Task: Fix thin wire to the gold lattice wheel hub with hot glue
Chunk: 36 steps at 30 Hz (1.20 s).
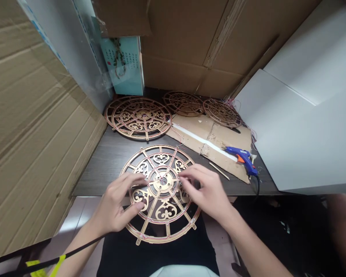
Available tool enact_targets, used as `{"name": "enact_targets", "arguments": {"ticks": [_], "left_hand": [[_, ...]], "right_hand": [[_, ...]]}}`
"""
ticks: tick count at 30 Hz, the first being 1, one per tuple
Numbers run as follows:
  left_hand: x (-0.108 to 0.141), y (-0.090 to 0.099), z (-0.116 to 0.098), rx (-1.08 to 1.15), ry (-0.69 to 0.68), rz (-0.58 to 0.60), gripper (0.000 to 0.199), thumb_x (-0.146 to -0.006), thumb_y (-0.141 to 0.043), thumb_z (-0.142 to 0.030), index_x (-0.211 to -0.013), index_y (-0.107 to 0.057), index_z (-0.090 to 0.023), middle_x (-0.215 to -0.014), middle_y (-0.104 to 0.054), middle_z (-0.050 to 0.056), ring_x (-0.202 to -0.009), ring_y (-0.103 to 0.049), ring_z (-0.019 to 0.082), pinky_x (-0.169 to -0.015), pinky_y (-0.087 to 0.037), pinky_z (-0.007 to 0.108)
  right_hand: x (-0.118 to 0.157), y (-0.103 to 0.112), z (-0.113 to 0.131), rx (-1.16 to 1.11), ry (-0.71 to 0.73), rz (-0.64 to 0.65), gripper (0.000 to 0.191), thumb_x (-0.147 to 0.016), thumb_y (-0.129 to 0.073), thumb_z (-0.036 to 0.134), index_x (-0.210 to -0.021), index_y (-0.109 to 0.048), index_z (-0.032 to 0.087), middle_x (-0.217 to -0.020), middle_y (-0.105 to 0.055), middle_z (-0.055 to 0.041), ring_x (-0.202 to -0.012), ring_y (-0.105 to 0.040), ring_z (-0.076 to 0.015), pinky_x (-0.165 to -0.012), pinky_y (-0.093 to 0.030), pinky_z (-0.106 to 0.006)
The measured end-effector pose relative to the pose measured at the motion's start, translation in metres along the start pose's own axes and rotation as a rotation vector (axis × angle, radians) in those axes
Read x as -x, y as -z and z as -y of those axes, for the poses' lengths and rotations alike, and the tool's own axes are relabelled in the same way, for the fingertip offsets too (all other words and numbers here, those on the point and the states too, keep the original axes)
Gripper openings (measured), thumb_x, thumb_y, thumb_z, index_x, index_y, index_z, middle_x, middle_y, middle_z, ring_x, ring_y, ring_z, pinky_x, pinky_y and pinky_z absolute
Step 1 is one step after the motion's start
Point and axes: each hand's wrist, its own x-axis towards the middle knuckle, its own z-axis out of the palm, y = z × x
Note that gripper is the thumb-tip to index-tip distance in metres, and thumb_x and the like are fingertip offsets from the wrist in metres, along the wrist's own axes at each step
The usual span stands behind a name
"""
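A round openwork wooden frame [166, 211] with thin red wires along its rings and spokes lies partly on the table edge and partly over my lap. My left hand [119, 202] rests at the frame's left side, thumb and fingers apart, holding nothing. On the right side of the central ring, my right hand [206, 188] has its fingers bent close together near the thin wires; whether a wire is between the fingertips is too small to tell.
Similar wired frames [138, 117] lie at the back left, with others [222, 113] farther right. A blue glue gun [243, 157] and a white strip [202, 139] rest on cardboard [233, 167]. A thin stick [219, 171] lies nearby. Cardboard and white panels flank the table [96, 163].
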Motion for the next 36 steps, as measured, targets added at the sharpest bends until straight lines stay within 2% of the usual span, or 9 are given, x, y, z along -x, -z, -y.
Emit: {"name": "enact_targets", "arguments": {"ticks": [3, 8, 13, 18, 24, 32, 36], "left_hand": [[0.000, 0.000, 0.000, 0.007, 0.004, 0.001, 0.046, -0.091, -0.060, -0.040, -0.133, -0.050, -0.023, -0.115, -0.071, 0.009, -0.107, -0.066, 0.027, -0.091, -0.051, 0.040], [0.001, -0.002, 0.001, 0.030, 0.006, -0.001, 0.047, -0.090, -0.061, -0.038, -0.134, -0.050, -0.024, -0.117, -0.068, 0.009, -0.107, -0.067, 0.026, -0.091, -0.052, 0.038], [0.001, -0.002, 0.001, 0.029, 0.004, 0.004, 0.048, -0.090, -0.061, -0.039, -0.134, -0.049, -0.024, -0.116, -0.068, 0.008, -0.107, -0.066, 0.026, -0.092, -0.051, 0.039], [0.002, -0.002, 0.001, 0.041, 0.013, 0.016, 0.047, -0.090, -0.061, -0.040, -0.133, -0.050, -0.024, -0.116, -0.067, 0.009, -0.107, -0.066, 0.027, -0.091, -0.051, 0.040], [0.001, -0.001, -0.002, 0.053, 0.013, 0.016, 0.045, -0.091, -0.061, -0.039, -0.132, -0.050, -0.025, -0.115, -0.067, 0.008, -0.106, -0.065, 0.026, -0.091, -0.050, 0.039], [0.002, -0.003, 0.001, 0.071, 0.015, 0.009, 0.047, -0.090, -0.063, -0.038, -0.134, -0.051, -0.024, -0.115, -0.066, 0.007, -0.106, -0.065, 0.024, -0.091, -0.050, 0.038], [0.002, -0.003, 0.001, 0.066, 0.013, 0.006, 0.048, -0.090, -0.063, -0.039, -0.134, -0.050, -0.023, -0.115, -0.067, 0.008, -0.107, -0.065, 0.025, -0.092, -0.050, 0.038]], "right_hand": [[-0.016, -0.022, 0.012, 0.048, 0.094, 0.148, 0.019, -0.095, -0.059, 0.011, -0.107, -0.071, 0.018, -0.103, -0.070, -0.0069, -0.096, -0.065, -0.0193, -0.086, -0.053, -0.034], [-0.031, -0.038, 0.006, 0.130, 0.189, 0.318, 0.016, -0.099, -0.059, 0.018, -0.107, -0.073, 0.017, -0.104, -0.068, -0.0090, -0.098, -0.062, -0.0209, -0.085, -0.052, -0.035], [-0.038, -0.045, 0.004, 0.146, 0.220, 0.331, 0.009, -0.096, -0.065, 0.018, -0.097, -0.074, 0.018, -0.105, -0.066, -0.0077, -0.098, -0.061, -0.0202, -0.086, -0.050, -0.034], [-0.042, -0.047, 0.005, 0.181, 0.260, 0.358, 0.012, -0.098, -0.058, 0.015, -0.092, -0.068, 0.015, -0.103, -0.065, -0.0092, -0.095, -0.059, -0.0207, -0.085, -0.049, -0.034], [-0.041, -0.043, 0.008, 0.131, 0.236, 0.390, 0.010, -0.101, -0.053, 0.015, -0.094, -0.060, 0.016, -0.103, -0.062, -0.0091, -0.096, -0.056, -0.0201, -0.088, -0.049, -0.035], [-0.030, -0.053, 0.003, 0.313, 0.258, 0.373, 0.013, -0.104, -0.049, 0.017, -0.094, -0.058, 0.016, -0.089, -0.064, -0.0075, -0.084, -0.052, -0.0217, -0.079, -0.043, -0.035], [-0.032, -0.045, 0.003, 0.250, 0.243, 0.396, 0.013, -0.104, -0.050, 0.017, -0.095, -0.059, 0.017, -0.091, -0.065, -0.0062, -0.085, -0.054, -0.0199, -0.078, -0.043, -0.032]]}}
